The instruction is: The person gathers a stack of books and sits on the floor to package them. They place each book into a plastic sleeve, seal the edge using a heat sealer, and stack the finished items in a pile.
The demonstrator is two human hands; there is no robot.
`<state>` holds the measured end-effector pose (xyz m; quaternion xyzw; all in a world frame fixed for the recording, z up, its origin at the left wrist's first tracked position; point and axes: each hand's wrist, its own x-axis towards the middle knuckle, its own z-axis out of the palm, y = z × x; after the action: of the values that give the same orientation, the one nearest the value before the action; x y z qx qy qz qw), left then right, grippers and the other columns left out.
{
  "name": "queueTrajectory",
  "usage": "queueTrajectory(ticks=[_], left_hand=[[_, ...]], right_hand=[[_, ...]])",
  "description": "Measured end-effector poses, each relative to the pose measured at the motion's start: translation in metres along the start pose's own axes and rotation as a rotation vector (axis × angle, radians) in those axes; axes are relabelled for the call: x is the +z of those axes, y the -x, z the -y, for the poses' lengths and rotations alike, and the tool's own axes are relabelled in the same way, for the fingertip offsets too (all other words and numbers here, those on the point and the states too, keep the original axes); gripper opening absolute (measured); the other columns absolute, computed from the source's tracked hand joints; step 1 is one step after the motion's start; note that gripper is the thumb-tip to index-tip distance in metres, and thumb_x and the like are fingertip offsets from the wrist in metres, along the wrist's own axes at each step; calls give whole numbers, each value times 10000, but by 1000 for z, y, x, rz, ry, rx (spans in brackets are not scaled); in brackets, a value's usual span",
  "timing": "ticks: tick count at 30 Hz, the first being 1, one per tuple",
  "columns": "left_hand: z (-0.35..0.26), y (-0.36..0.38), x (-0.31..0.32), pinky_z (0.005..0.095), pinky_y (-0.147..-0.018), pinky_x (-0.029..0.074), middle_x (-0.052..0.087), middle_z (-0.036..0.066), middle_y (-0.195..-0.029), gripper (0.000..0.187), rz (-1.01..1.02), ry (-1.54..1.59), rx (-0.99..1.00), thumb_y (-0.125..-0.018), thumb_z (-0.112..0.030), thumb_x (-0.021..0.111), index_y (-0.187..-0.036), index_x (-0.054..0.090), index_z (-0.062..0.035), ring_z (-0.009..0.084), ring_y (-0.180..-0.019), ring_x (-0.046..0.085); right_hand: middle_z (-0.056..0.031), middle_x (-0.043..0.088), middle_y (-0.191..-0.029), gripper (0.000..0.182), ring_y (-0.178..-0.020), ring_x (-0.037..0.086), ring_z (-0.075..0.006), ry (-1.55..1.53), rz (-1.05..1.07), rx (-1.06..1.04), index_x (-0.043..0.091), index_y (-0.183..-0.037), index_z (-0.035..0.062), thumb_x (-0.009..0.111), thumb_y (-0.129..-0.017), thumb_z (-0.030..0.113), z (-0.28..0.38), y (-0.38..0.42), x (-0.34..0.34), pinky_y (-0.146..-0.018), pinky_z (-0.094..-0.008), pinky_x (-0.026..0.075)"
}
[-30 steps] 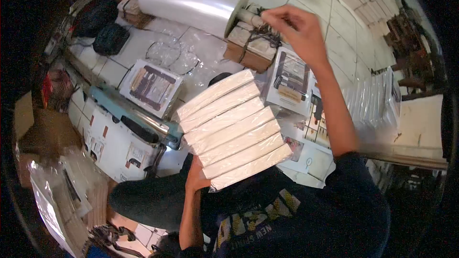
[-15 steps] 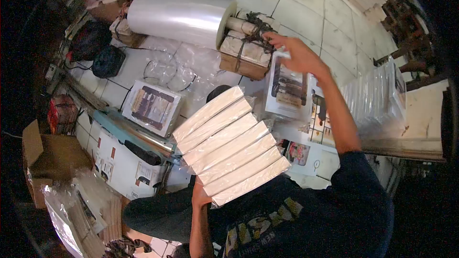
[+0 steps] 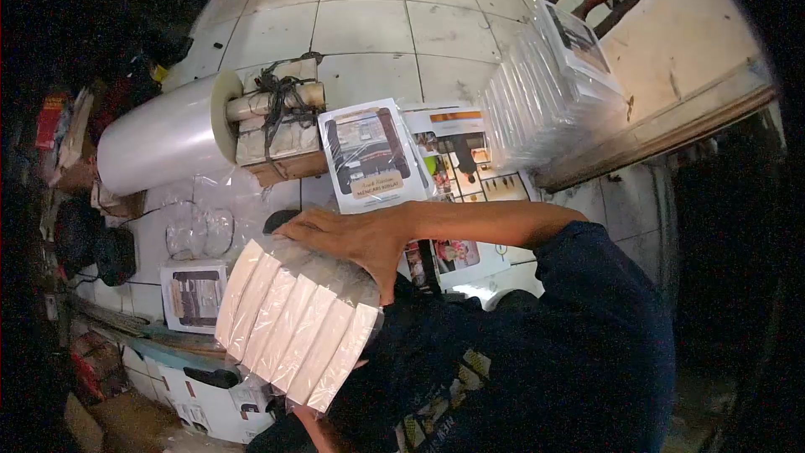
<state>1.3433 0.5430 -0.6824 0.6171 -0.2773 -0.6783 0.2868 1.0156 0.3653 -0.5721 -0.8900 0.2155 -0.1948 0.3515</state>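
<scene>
Down from beside the tied block (image 3: 281, 151), our right hand (image 3: 348, 239) has moved onto the wrapped stack (image 3: 298, 323), and our view has turned, so the big clear roll (image 3: 168, 138) now sits farther left. On the nearest book (image 3: 369, 147) there is a tan label (image 3: 377, 188). Its big letters seem to say "MENCARI KIBLAT", but the curly line above is too small for us to read. Our shirt (image 3: 537, 352) has yellowish letters too, but they are bent and dim. Our right arm reaches across from the right, and the wrist bends down. Its fingers stretch over the top end of the stack and its thumb goes down the near side, so they grip it. Our left hand (image 3: 309, 421) comes up from below, mostly hidden under the stack, and we cannot tell how its fingers are. The stack tilts in front of our chest, in shiny plastic.
</scene>
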Motion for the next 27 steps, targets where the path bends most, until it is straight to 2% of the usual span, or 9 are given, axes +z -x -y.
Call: queueTrajectory(ticks=[8, 14, 16, 18, 20, 21, 22, 25, 27], left_hand=[[-32, -7, -13, 404, -1007, 411, 516, 137, -1293, 861, 150, -135, 12, -619, -183, 811, -1351, 399, 5, 283, -1169, 520], [-82, -1, -3, 409, -991, 436, 543, 137, -1265, 788, 297, -359, 192, -653, -164, 784, -1336, 427, 0, 293, -1142, 548], [-99, 16, 18, 410, -985, 444, 552, 136, -1256, 764, 248, -483, 470, -664, -157, 776, -1331, 437, -2, 297, -1133, 557], [-156, 52, 101, 427, -1006, 426, 546, 182, -1248, 591, 349, 215, 372, -800, -216, 576, -1305, 437, 57, 298, -1156, 551], [-188, 50, 145, 424, -1022, 409, 544, 200, -1246, 551, 471, 283, 355, -823, -207, 509, -1278, 446, 97, 296, -1168, 541], [-207, 50, 183, 397, -984, 409, 562, 138, -1173, 471, 398, 132, 351, -880, -386, 480, -1136, 552, 3, 262, -1125, 533], [-212, 38, 198, 395, -983, 411, 570, 139, -1175, 493, 410, -12, 455, -859, -385, 510, -1157, 568, 3, 254, -1108, 543], [-257, 20, 290, 377, -984, 407, 562, 146, -1189, 483, 683, 50, 472, -837, -272, 531, -1199, 523, 48, 255, -1106, 544], [-294, 22, 361, 355, -963, 419, 557, 139, -1193, 520, 779, 71, 486, -852, -343, 566, -1234, 500, 4, 240, -1108, 541]], right_hand=[[-314, 163, -1434, 1461, -1374, 170, -414, 4, -77, -188, 7, -1417, -112, 892, -393, 438, -4, -7, 18, -1149, -426, 124], [-292, 219, -1433, 1423, -1353, 236, -394, -74, -195, 90, 68, -1438, -80, 896, -403, 438, 29, 4, -6, -1132, -423, 196], [-269, 265, -1437, 1363, -1333, 290, -377, -671, -247, 350, 109, -1459, -42, 867, -438, 447, 66, 24, -20, -1117, -426, 240], [-233, 492, -1280, 1114, -1200, 467, -343, -878, -323, 586, 254, -1443, -25, 747, -587, 491, 96, 51, -47, -1032, -391, 360], [-195, 576, -1154, 939, -1101, 550, -274, -1019, -495, 599, 319, -1412, -27, 698, -686, 432, 87, 79, -53, -942, -346, 431], [-132, 618, -1062, 637, -975, 575, -228, -1008, -634, 561, 507, -1193, 10, 662, -732, 421, 87, 95, -59, -855, -335, 451], [-69, 660, -970, 420, -849, 600, -182, -1001, -762, 511, 696, -975, 46, 626, -778, 411, 84, 107, -63, -768, -324, 471], [-72, 637, -918, 474, -738, 634, -145, -1198, -1076, 500, 618, -1098, 63, 659, -802, 430, 123, 154, -115, -647, -291, 532], [-56, 621, -1003, 422, -900, 620, -153, -716, -1213, 471, 607, -1135, 85, 626, -843, 389, 166, 188, -157, -787, -302, 513]])
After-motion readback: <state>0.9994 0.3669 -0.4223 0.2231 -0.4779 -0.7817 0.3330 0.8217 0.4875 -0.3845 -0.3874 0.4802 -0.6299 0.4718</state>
